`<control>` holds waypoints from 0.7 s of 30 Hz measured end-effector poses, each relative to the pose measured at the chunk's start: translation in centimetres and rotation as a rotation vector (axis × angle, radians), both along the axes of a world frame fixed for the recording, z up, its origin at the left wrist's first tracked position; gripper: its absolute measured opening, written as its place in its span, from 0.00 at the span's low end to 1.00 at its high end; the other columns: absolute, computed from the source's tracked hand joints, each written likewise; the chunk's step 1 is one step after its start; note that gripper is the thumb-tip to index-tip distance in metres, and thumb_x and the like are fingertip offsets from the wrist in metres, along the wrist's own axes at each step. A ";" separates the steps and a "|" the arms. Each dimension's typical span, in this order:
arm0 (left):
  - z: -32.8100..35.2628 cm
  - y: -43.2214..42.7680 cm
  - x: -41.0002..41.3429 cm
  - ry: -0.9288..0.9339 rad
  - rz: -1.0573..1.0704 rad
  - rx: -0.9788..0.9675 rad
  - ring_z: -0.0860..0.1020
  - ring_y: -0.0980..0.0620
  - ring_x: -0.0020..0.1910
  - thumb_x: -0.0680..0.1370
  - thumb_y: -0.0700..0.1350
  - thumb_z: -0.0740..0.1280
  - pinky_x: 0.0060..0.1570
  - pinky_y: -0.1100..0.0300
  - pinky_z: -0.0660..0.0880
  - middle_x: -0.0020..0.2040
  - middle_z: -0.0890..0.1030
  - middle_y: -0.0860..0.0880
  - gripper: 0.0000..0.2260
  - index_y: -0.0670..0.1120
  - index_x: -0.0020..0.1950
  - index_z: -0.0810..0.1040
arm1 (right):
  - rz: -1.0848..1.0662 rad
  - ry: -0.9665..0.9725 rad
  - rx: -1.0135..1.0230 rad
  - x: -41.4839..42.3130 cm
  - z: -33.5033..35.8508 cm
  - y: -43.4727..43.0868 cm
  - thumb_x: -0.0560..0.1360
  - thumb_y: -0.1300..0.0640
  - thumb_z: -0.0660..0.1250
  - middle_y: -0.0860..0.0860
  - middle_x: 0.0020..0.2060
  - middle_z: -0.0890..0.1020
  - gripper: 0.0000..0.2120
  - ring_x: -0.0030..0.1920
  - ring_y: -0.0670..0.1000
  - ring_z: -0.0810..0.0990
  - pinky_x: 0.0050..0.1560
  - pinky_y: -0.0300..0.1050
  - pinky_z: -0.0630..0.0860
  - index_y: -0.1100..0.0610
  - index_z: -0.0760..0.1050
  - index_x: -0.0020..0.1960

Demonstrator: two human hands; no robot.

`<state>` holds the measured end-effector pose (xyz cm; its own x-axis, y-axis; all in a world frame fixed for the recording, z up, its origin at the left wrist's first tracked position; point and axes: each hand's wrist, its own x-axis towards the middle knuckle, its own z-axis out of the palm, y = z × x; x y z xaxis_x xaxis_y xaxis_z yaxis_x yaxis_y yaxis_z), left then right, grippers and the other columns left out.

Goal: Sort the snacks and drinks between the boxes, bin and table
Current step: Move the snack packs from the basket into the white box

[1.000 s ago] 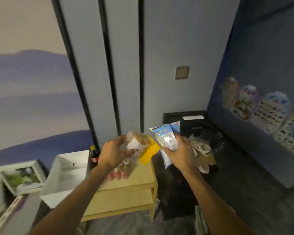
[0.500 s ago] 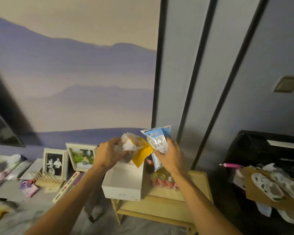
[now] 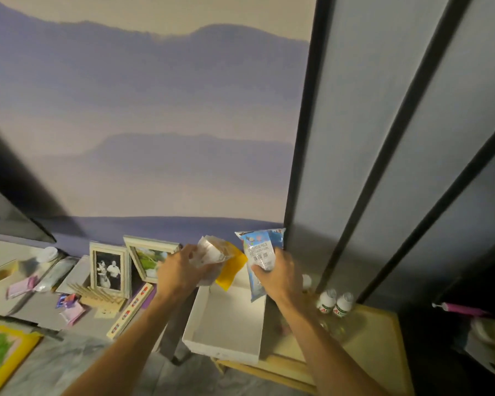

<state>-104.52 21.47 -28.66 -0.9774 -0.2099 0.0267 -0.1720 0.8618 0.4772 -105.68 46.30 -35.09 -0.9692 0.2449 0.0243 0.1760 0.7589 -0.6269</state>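
Low in the middle, the left hand (image 3: pixel 180 274) grips a clear snack bag (image 3: pixel 212 257) and the right hand (image 3: pixel 280 277) grips a blue snack bag (image 3: pixel 259 252) above the white box (image 3: pixel 226 324).

A lived-in home room is showing here. A mountain-landscape mural (image 3: pixel 143 115) is covering the wall, and two framed photographs (image 3: pixel 109 270) are leaning against it on a low ledge scattered with small packets. A dark television screen (image 3: pixel 9 221) is sitting at the far left, and a small wooden tabletop (image 3: pixel 377 338) is standing beside grey panelled doors (image 3: pixel 383 138).
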 end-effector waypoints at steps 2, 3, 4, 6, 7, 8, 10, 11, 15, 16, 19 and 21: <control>-1.2 0.1 -1.3 -0.037 0.023 -0.055 0.85 0.43 0.51 0.71 0.74 0.71 0.46 0.53 0.78 0.55 0.87 0.49 0.32 0.54 0.66 0.79 | -0.009 -0.047 0.006 -0.9 -1.7 -0.4 0.72 0.30 0.75 0.48 0.60 0.83 0.32 0.57 0.51 0.85 0.45 0.44 0.84 0.48 0.74 0.67; -1.9 0.1 -1.9 -0.059 0.034 -0.075 0.85 0.41 0.52 0.72 0.75 0.70 0.46 0.53 0.77 0.55 0.87 0.47 0.32 0.53 0.66 0.79 | -0.015 -0.066 0.013 -1.1 -2.4 -0.6 0.72 0.30 0.75 0.48 0.61 0.82 0.32 0.57 0.50 0.85 0.44 0.42 0.81 0.48 0.74 0.67; -2.6 0.1 -2.4 -0.082 0.045 -0.089 0.85 0.40 0.53 0.72 0.76 0.69 0.47 0.52 0.77 0.54 0.87 0.45 0.33 0.53 0.65 0.79 | -0.023 -0.090 0.021 -1.2 -3.1 -0.8 0.72 0.30 0.74 0.49 0.61 0.82 0.33 0.58 0.51 0.84 0.43 0.41 0.79 0.49 0.74 0.68; -3.9 0.1 -3.3 -0.118 0.062 -0.099 0.85 0.38 0.54 0.71 0.76 0.68 0.49 0.50 0.78 0.54 0.87 0.43 0.33 0.53 0.64 0.80 | -0.045 -0.128 0.035 -1.6 -4.7 -1.3 0.73 0.29 0.73 0.50 0.61 0.81 0.33 0.58 0.52 0.84 0.45 0.43 0.80 0.50 0.73 0.68; -4.6 0.0 -3.8 -0.137 0.061 -0.101 0.84 0.38 0.54 0.71 0.75 0.69 0.49 0.50 0.78 0.54 0.87 0.43 0.31 0.53 0.63 0.80 | -0.054 -0.142 0.035 -1.7 -5.4 -1.7 0.73 0.29 0.73 0.50 0.61 0.82 0.33 0.58 0.52 0.84 0.47 0.45 0.83 0.50 0.73 0.68; -5.2 0.0 -4.2 -0.150 0.059 -0.098 0.85 0.38 0.54 0.72 0.74 0.70 0.49 0.50 0.78 0.54 0.87 0.44 0.30 0.53 0.63 0.81 | -0.055 -0.150 0.032 -1.7 -5.9 -2.2 0.73 0.29 0.72 0.50 0.61 0.82 0.33 0.58 0.52 0.85 0.48 0.47 0.84 0.50 0.72 0.67; -6.2 -0.2 -5.2 -0.169 0.038 -0.097 0.85 0.38 0.53 0.71 0.74 0.70 0.47 0.51 0.76 0.53 0.87 0.45 0.30 0.53 0.61 0.81 | -0.047 -0.156 0.024 -1.9 -7.1 -3.3 0.74 0.29 0.71 0.50 0.60 0.83 0.32 0.56 0.53 0.85 0.47 0.48 0.84 0.50 0.73 0.66; -6.7 -0.2 -5.6 -0.172 0.031 -0.085 0.85 0.39 0.52 0.70 0.76 0.69 0.46 0.51 0.76 0.52 0.87 0.45 0.32 0.52 0.60 0.81 | -0.046 -0.160 0.019 -1.9 -7.5 -3.8 0.74 0.29 0.71 0.50 0.58 0.84 0.31 0.55 0.53 0.86 0.46 0.47 0.83 0.51 0.74 0.66; -10.2 -0.5 -7.2 -0.228 -0.035 -0.019 0.85 0.42 0.47 0.60 0.88 0.56 0.46 0.51 0.81 0.48 0.86 0.48 0.47 0.52 0.60 0.78 | -0.122 -0.225 0.020 -1.7 -9.8 -5.7 0.74 0.24 0.65 0.49 0.56 0.84 0.34 0.53 0.52 0.86 0.43 0.46 0.81 0.51 0.74 0.64; -11.3 -0.5 -7.6 -0.239 -0.054 -0.003 0.85 0.43 0.46 0.58 0.89 0.53 0.46 0.50 0.83 0.48 0.85 0.48 0.50 0.53 0.61 0.77 | -0.149 -0.244 0.031 -1.7 -10.2 -6.3 0.74 0.24 0.64 0.50 0.57 0.83 0.35 0.54 0.53 0.86 0.45 0.47 0.81 0.51 0.73 0.65; -13.3 -0.5 -8.6 -0.272 -0.107 0.022 0.85 0.44 0.46 0.60 0.88 0.55 0.48 0.47 0.84 0.48 0.85 0.48 0.47 0.52 0.60 0.76 | -0.211 -0.278 0.069 -1.8 -10.7 -7.7 0.77 0.27 0.65 0.53 0.65 0.81 0.37 0.61 0.55 0.84 0.50 0.48 0.81 0.53 0.71 0.73; -13.8 -0.5 -9.0 -0.290 -0.142 0.018 0.85 0.43 0.45 0.65 0.84 0.60 0.46 0.49 0.84 0.48 0.85 0.48 0.42 0.50 0.59 0.75 | -0.231 -0.300 0.152 -2.2 -11.2 -8.3 0.78 0.28 0.65 0.54 0.65 0.80 0.36 0.62 0.56 0.83 0.50 0.48 0.80 0.54 0.71 0.73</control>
